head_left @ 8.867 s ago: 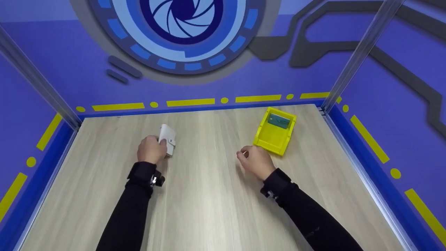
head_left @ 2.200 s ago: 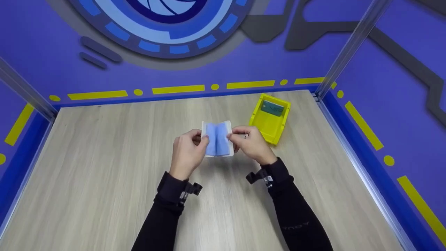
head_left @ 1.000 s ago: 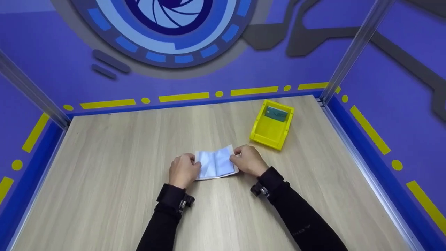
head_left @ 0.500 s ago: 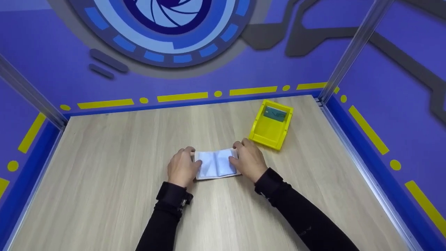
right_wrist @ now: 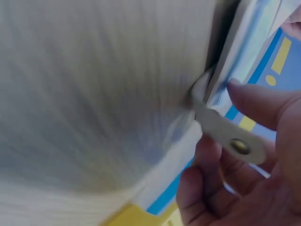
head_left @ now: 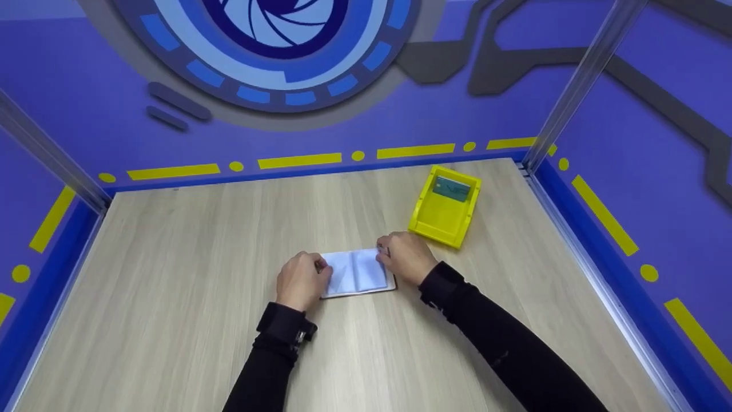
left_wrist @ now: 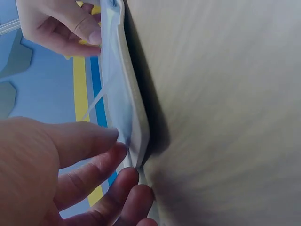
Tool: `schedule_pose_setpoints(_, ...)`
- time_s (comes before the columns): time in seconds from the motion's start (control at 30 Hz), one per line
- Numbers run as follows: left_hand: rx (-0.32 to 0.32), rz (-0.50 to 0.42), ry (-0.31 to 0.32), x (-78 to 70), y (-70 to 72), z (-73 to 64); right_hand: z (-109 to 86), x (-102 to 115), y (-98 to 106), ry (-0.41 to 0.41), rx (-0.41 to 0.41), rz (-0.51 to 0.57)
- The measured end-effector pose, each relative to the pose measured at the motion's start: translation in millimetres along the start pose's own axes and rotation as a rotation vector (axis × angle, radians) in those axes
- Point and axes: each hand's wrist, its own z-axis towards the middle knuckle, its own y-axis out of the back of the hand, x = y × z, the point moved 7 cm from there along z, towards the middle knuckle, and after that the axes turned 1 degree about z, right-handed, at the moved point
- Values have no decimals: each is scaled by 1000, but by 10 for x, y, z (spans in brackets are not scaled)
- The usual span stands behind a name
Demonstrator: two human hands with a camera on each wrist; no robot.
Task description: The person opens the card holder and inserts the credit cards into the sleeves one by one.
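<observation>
A small white card holder (head_left: 390, 281) lies spread open on the table in the head view, its bluish clear sleeves (head_left: 355, 270) facing up. My left hand (head_left: 300, 281) is at its left edge; in the left wrist view thumb and forefinger (left_wrist: 106, 136) pinch the sleeve edge, the other fingers curled by the cover. At the upper right corner is my right hand (head_left: 409, 258), its thumb (right_wrist: 244, 94) against the sleeves and its fingers curled below. A closure strap (right_wrist: 216, 125) with a metal snap sticks out past the cover's edge, between that thumb and fingers.
Behind my right hand stands a yellow bin (head_left: 416, 213) with a dark green card (head_left: 452, 189) leaning at its back wall. The wooden table (head_left: 200, 257) is bounded by blue printed panels (head_left: 286, 134) at the back and sides.
The card holder, closed at the left in the oldest frame, was brought to the middle and opened. Since a second ago its right side has lowered; my fingers have curled in at its edges.
</observation>
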Motion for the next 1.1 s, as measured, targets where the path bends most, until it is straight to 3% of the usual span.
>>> schedule_pose_setpoints(0.17, 9, -6, 4, -11, -1, -2, 33, 29, 6, 33, 45, -11)
schedule_pose_setpoints(0.43, -4, -2, -15, -35, -6, 1, 85, 88, 87, 12, 16, -40)
schedule_pose_setpoints(0.63, 1, 2, 0, -2, -10, -4, 116, 138, 70, 63, -3, -60)
schedule_pose_setpoints(1.1, 0, -9, 7, 8, -30, 27, 96, 210, 152, 119, -34, 20)
